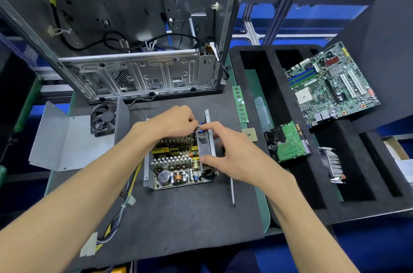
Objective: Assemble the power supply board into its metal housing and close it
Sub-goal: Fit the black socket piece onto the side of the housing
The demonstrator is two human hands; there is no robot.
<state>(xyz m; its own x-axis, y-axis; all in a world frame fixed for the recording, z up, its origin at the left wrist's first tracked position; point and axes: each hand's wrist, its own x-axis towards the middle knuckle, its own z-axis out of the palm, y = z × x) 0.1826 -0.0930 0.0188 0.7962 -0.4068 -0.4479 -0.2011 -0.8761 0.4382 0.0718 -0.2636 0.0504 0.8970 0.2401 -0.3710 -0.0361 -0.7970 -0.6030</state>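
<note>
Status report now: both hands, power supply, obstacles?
Left hand pinching wires at the open metal power supply housing. Right hand gripping its black side panel. Grey metal cover off, lying left.

Both forearms reach forward, left hand (176, 121) with fingers curled, right hand (232, 152) spread, fingertips nearly meeting.

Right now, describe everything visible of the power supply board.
The power supply board lies flat inside its open metal housing on the dark mat. It carries finned silver heatsinks, a copper-wound coil, a round capacitor and yellow parts. The left hand pinches wires at its far corner; the right hand grips the housing's right wall. A bundle of wires trails off to the left.
</note>
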